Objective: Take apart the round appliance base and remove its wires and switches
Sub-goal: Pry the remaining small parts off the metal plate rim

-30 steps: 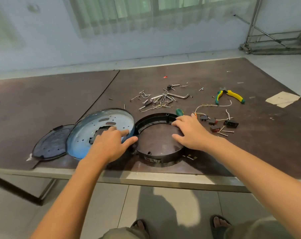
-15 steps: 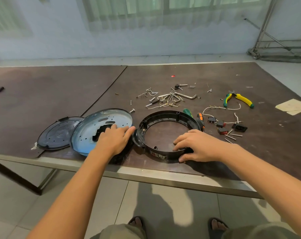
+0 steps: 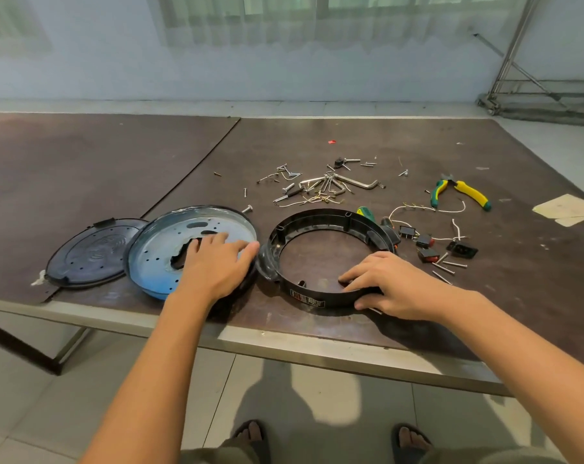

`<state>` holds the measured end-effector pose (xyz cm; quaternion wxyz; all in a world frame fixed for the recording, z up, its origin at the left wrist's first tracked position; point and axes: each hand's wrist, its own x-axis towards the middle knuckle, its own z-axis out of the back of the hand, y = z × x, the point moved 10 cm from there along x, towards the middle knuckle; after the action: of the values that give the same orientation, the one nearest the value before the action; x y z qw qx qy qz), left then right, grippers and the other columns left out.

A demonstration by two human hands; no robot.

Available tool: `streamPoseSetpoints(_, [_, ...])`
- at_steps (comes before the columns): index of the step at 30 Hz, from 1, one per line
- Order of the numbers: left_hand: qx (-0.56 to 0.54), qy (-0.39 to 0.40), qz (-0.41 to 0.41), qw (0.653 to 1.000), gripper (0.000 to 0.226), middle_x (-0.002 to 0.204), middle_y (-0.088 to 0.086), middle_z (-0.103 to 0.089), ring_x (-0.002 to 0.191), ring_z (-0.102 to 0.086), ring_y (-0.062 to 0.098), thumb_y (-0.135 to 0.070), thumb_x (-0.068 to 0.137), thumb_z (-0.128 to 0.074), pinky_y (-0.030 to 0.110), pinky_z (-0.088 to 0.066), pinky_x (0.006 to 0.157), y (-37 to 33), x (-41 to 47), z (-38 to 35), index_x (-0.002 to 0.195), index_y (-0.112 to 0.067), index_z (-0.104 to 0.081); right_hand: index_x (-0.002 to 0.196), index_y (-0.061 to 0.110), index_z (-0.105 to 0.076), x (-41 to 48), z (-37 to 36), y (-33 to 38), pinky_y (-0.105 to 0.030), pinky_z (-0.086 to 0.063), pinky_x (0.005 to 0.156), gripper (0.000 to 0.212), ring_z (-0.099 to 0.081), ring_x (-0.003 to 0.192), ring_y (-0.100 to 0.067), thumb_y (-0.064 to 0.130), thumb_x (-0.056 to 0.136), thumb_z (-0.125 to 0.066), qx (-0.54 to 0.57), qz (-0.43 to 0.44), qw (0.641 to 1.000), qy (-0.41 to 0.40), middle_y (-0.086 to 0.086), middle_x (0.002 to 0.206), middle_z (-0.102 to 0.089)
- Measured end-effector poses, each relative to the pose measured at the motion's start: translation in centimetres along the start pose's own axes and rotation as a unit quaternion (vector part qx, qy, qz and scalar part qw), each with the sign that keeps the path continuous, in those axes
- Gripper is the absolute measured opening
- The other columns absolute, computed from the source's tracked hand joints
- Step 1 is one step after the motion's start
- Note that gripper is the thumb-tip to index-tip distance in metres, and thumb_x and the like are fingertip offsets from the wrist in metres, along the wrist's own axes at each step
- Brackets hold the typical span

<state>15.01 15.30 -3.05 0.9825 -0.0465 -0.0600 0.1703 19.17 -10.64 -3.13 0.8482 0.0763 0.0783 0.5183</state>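
teardown looks finished; left hand (image 3: pixel 216 266) rests released on metal plate (image 3: pixel 156 259), right hand (image 3: pixel 396 283) grasps black ring (image 3: pixel 317 216), probably to set aside.

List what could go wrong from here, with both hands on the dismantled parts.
1. The left hand lies flat on the metal plate, fingertips beside its jagged centre hole; a slip could cut them.
2. The right hand pinches the black ring near the table's front edge; a pull toward the person might drop it.
3. Removed switches and loose screws lie close by the ring; shoving it could scatter them.
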Motion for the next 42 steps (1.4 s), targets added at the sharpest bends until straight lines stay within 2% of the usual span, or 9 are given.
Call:
streamPoseSetpoints(3, [-0.136,-0.089,-0.065,0.985,0.066,0.145,0.005,-0.051,0.137,-0.040,0.020,-0.063,0.095,-0.016,0.041,-0.030,0.113,-3.1,0.1,2.3,0.136,-0.030,-0.057,0.117,0.028,-0.073,0.1,0.2,-0.2,-0.035,-0.025,0.118,0.021,-0.056,0.119,-0.013,0.032,0.097,-0.068,-0.021,-0.003,1.000,-0.017,0.011,0.122,-0.071])
streamPoseSetpoints(6, [-0.306,-0.046,-0.107,0.945,0.061,0.150,-0.003,-0.042,0.143,-0.031,0.010,-0.063,0.095,-0.024,0.027,-0.024,0.110,-6.1,-0.8,0.6,0.141,-0.032,-0.050,0.097,0.030,-0.066,0.1,1.2,-0.5,-0.038,-0.016,0.125,0.003,-0.058,0.115,-0.017,0.028,0.096,-0.068,-0.014,-0.020,0.999,-0.049,0.004,0.106,-0.070])
streamPoseSetpoints(10, [-0.363,-0.108,-0.080,0.922,0.056,0.159,-0.003,-0.027,0.147,-0.021,0.007,-0.053,0.100,-0.027,0.031,-0.020,0.118,-6.6,-1.6,0.2,0.151,-0.029,-0.030,0.090,0.034,-0.055,0.1,1.8,-0.8,-0.038,0.002,0.126,0.018,-0.055,0.118,-0.014,0.023,0.096,-0.068,0.018,-0.041,0.997,-0.060,0.004,0.104,-0.067])
streamPoseSetpoints(15, [-0.504,-0.155,0.025,0.849,0.054,0.141,-0.023,-0.039,0.118,-0.037,-0.023,-0.049,0.102,-0.030,0.000,-0.027,0.094,-4.1,-1.9,-0.1,0.152,-0.029,-0.024,0.086,0.018,-0.064,0.3,3.3,-1.7,-0.045,-0.017,0.127,0.012,-0.060,0.091,-0.020,0.017,0.090,-0.076,0.086,-0.028,0.987,-0.129,-0.001,0.081,-0.060])
streamPoseSetpoints(19, [-0.594,-0.180,-0.002,0.784,0.047,0.142,-0.020,-0.047,0.131,-0.043,-0.007,-0.056,0.099,-0.031,0.023,-0.035,0.110,-4.4,-2.2,1.0,0.142,-0.040,-0.034,0.086,0.028,-0.061,0.0,5.1,-2.9,-0.038,-0.025,0.125,0.018,-0.051,0.074,-0.027,0.019,0.089,-0.076,0.177,-0.029,0.965,-0.189,-0.004,0.075,-0.061])
streamPoseSetpoints(22, [-0.575,-0.132,-0.006,0.808,0.051,0.133,-0.015,-0.057,0.124,-0.053,-0.001,-0.056,0.096,-0.033,0.034,-0.044,0.107,-5.3,-2.0,0.4,0.141,-0.034,-0.041,0.082,0.033,-0.067,-0.7,6.1,-3.0,-0.023,-0.046,0.091,0.017,-0.056,0.075,-0.009,0.018,0.089,-0.073,0.312,-0.018,0.925,-0.214,0.009,0.076,-0.063])
streamPoseSetpoints(25, [-0.454,-0.085,-0.053,0.886,0.039,0.114,-0.012,-0.067,0.105,-0.062,0.001,-0.041,0.099,-0.045,0.037,-0.053,0.094,-7.2,-2.4,-0.2,0.135,-0.026,-0.052,0.080,0.032,-0.068,-1.2,6.5,-3.1,-0.024,-0.044,0.068,0.023,-0.057,0.074,-0.005,0.013,0.091,-0.073,0.365,-0.011,0.903,-0.225,0.010,0.074,-0.063])
streamPoseSetpoints(31, [-0.241,0.068,-0.253,0.935,0.037,0.122,-0.016,-0.056,0.114,-0.050,0.000,-0.047,0.090,-0.064,0.033,-0.048,0.097,-13.0,-4.1,-2.3,0.126,-0.040,-0.059,0.097,0.007,-0.073,-2.1,7.3,-4.2,-0.036,-0.051,0.072,0.009,-0.063,0.083,-0.016,0.010,0.089,-0.072,0.418,-0.005,0.869,-0.265,-0.010,0.086,-0.071])
streamPoseSetpoints(42, [-0.176,0.021,-0.238,0.955,0.014,0.115,-0.012,-0.056,0.103,-0.054,0.010,-0.034,0.097,-0.058,0.034,-0.049,0.088,-15.5,-3.3,-1.8,0.103,-0.027,-0.069,0.105,0.013,-0.073,-4.9,10.0,-5.9,-0.030,-0.059,0.081,0.018,-0.071,0.088,-0.016,0.020,0.091,-0.065,0.465,0.024,0.798,-0.383,0.003,0.095,-0.078])
